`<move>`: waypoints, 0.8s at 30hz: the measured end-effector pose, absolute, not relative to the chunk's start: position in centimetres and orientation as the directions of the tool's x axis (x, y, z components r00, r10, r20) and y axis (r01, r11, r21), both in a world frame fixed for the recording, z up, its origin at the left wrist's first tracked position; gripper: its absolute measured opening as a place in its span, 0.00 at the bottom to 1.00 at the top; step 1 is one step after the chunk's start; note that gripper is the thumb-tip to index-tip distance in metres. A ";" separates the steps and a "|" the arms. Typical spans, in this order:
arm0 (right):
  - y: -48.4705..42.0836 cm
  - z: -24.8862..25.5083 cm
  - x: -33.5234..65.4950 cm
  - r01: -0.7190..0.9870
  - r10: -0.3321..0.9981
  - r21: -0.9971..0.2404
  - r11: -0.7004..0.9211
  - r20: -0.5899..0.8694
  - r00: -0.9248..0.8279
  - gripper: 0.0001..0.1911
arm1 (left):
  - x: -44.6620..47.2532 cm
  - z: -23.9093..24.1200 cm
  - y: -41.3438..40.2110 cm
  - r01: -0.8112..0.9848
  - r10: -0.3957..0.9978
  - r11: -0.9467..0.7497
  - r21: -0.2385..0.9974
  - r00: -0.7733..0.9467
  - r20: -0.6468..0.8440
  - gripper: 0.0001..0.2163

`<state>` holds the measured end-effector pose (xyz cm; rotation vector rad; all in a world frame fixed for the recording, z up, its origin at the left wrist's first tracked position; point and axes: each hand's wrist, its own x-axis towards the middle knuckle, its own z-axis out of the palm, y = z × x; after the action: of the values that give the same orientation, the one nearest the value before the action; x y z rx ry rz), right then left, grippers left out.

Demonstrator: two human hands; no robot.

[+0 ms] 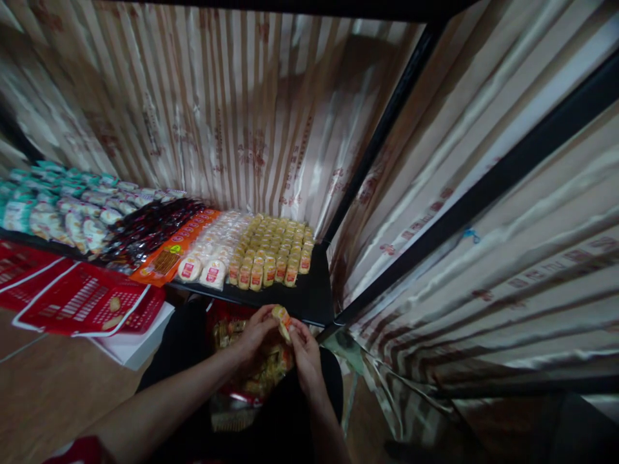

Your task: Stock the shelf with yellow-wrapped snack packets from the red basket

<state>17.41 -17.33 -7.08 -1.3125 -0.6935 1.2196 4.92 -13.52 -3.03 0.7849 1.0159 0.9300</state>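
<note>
Both my hands meet just below the front edge of a black shelf (309, 298). My left hand (255, 336) and my right hand (304, 351) pinch one small yellow wrapped snack packet (282, 320) between their fingers. Under my hands, on my lap, lies an open red bag (251, 367) holding several more of the same yellow packets. On the shelf above, rows of the same yellow packets (273, 248) stand side by side at the right end.
Left of the yellow rows lie white round packets (213, 248), an orange pack (174, 251), dark red packs (149, 229) and teal-and-white packs (58, 206). Red baskets (82, 299) sit at the left. Striped plastic sheeting (232, 109) backs the shelf; black frame bars (387, 129) rise at right.
</note>
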 end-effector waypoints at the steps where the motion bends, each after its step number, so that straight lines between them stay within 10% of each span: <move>1: -17.1 -7.2 17.4 -0.249 0.927 -0.957 -0.149 -0.222 0.301 0.25 | 5.2 -3.0 -13.4 -0.217 0.919 0.371 0.903 0.221 -0.325 0.15; 10: -14.8 -6.7 20.6 0.329 0.929 -0.944 -0.016 0.108 0.354 0.23 | 8.2 -3.7 -9.4 0.110 0.961 0.097 0.989 0.248 -0.122 0.17; 24: -4.2 -8.5 24.8 0.212 0.816 -0.976 -0.044 0.087 0.571 0.28 | 14.5 -2.6 -7.4 0.298 0.968 0.023 0.954 0.233 -0.096 0.20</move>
<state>24.75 -4.19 -8.54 -1.5757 -0.8941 0.6137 14.54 -7.41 -2.55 1.4820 1.2566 0.8228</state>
